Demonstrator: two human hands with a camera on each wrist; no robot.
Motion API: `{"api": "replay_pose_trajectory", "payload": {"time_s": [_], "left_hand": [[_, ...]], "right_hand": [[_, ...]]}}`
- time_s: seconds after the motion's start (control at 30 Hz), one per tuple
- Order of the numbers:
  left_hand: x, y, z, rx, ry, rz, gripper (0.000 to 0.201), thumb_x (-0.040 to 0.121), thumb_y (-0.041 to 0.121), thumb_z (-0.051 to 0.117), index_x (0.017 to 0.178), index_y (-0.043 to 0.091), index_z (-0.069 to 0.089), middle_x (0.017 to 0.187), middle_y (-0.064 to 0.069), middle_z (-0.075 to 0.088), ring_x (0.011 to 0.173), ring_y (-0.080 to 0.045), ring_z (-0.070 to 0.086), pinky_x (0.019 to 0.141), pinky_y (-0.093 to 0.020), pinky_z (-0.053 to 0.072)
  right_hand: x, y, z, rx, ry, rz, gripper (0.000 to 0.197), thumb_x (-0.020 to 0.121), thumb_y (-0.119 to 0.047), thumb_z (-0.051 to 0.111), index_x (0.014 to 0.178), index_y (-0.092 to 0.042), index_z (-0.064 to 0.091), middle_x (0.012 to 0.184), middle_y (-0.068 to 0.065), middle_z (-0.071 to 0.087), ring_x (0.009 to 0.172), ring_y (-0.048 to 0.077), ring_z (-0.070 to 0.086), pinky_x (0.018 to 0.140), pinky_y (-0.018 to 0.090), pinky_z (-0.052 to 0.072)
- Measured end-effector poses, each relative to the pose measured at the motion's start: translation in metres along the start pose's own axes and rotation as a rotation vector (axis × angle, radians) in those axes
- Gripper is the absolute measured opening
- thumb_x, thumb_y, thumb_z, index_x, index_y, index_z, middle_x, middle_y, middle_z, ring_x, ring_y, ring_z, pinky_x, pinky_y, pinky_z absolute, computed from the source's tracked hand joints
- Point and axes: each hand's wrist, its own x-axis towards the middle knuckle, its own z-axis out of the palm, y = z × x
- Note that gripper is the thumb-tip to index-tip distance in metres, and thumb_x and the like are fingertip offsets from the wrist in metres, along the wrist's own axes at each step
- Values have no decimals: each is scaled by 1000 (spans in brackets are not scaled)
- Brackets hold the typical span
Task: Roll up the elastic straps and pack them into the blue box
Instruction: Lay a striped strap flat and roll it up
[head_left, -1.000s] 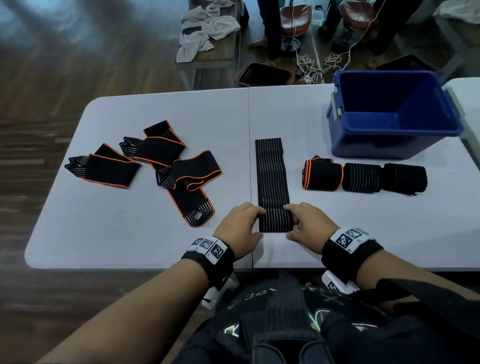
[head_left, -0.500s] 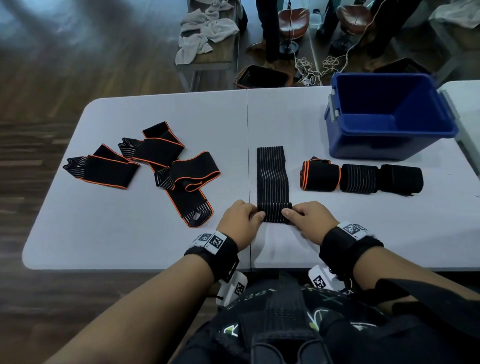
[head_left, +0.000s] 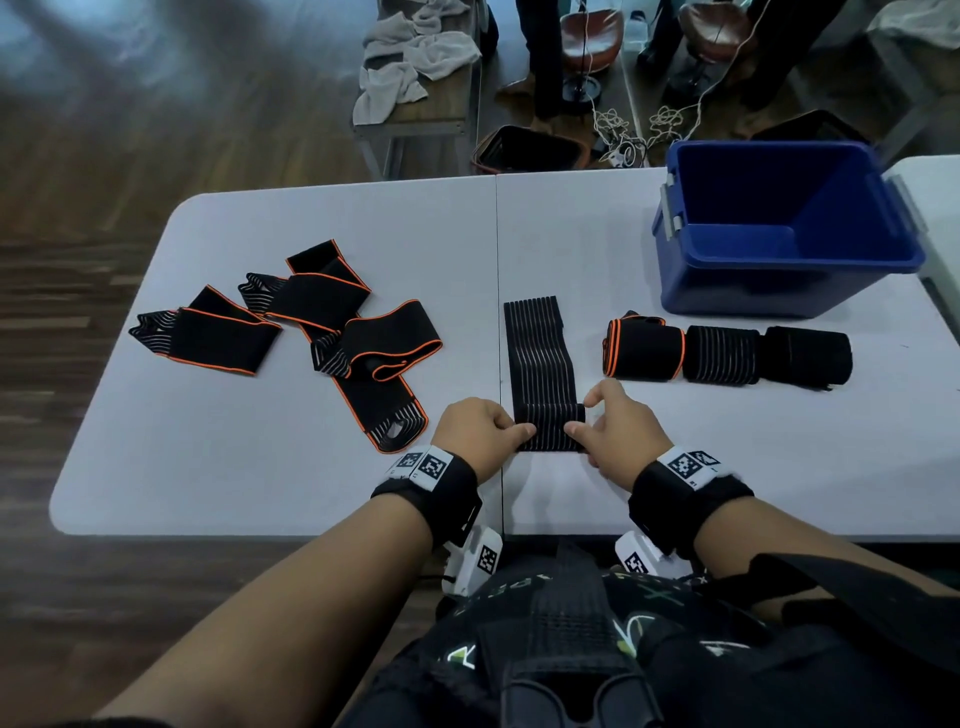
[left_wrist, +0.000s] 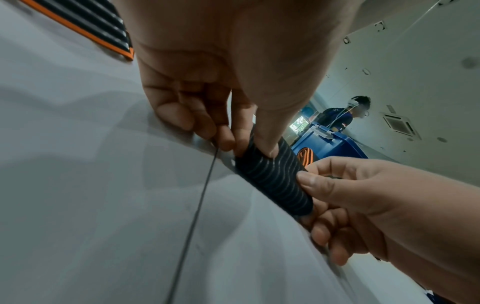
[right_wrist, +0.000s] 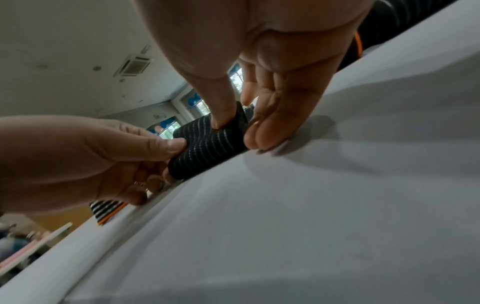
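Note:
A black strap with thin white stripes (head_left: 539, 353) lies lengthwise on the grey table (head_left: 260, 483). Its near end is wound into a small roll (head_left: 550, 428) (left_wrist: 272, 181) (right_wrist: 205, 148). My left hand (head_left: 511, 434) (left_wrist: 249, 148) pinches the roll's left end between thumb and fingers. My right hand (head_left: 582, 415) (right_wrist: 237, 131) pinches its right end the same way. The blue box (head_left: 691, 260) stands at the back right with nothing visible inside. Three rolled straps (head_left: 722, 356) lie in a row in front of it.
Several unrolled orange-edged straps (head_left: 363, 338) lie in a loose heap on the table's left half, one (head_left: 208, 335) further left. Beyond the far edge are a bench with towels (head_left: 415, 62), cables and stools. A second table (head_left: 943, 208) adjoins at right.
Both hands have rolled the strap's near end away from me. The roll is thicker and sits farther up the table, and the flat part is shorter.

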Motion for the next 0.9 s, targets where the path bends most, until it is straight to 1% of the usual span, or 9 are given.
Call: {"api": "replay_pose_trajectory", "payload": {"time_s": [0.13,0.33,0.47,0.53,0.6,0.67,0.73,0.83,0.9], "left_hand": [[-1,1,1,-93,64,0,28,81,40,78,86,23,57,78,4,70,78,-14,65,71,-33,53],[-3,2,8,-14,77,158,24,90,29,71,99,28,49,71,4,70,72,-12,65,70,-32,54],[0,-2,10,49,72,218,18,96,33,63,112,28,57,78,5,73,78,-13,67,77,-33,55],[1,-2,10,95,85,242,24,100,33,55,122,25,61,90,2,75,87,-17,68,81,-34,54],[2,-3,10,121,86,248,32,102,26,47,131,24,61,100,-3,74,94,-21,68,85,-35,53],[3,-6,8,122,55,232,40,98,18,46,135,26,59,104,-4,72,98,-22,66,89,-37,53],[5,-9,5,128,13,232,48,92,16,50,137,31,57,98,1,68,98,-19,63,90,-35,52],[9,-13,2,96,-9,234,44,92,22,57,135,34,58,83,7,59,84,-13,58,81,-29,49],[12,-13,1,29,1,213,39,95,26,59,132,34,61,73,9,58,74,-10,56,69,-24,43]], "right_hand": [[-2,2,0,-91,-21,-116,27,93,-30,62,104,-29,38,66,6,68,63,22,65,69,40,55],[1,3,1,-188,-27,-196,24,97,-28,58,117,-25,46,71,1,66,73,20,63,74,40,53],[4,-2,-1,-256,-28,-209,48,93,-42,62,136,-23,52,88,-2,68,92,19,63,82,33,49],[4,-4,-2,-320,-79,-224,65,86,-51,67,142,-22,48,97,0,62,96,19,60,83,31,47],[4,-3,-2,-381,-127,-221,70,81,-51,71,142,-25,46,99,-3,51,94,17,55,82,32,47],[6,0,-2,-412,-148,-203,69,85,-43,70,146,-24,43,98,-3,47,95,19,54,84,32,47],[9,1,-3,-351,-138,-187,63,89,-36,68,147,-23,45,91,-5,50,91,18,55,80,30,45],[11,2,-5,-159,-97,-157,50,91,-31,67,140,-22,55,79,-12,56,86,15,56,75,27,40],[12,3,-4,-102,-72,-145,38,93,-33,64,129,-22,64,83,-9,62,87,15,58,74,27,39]]}}
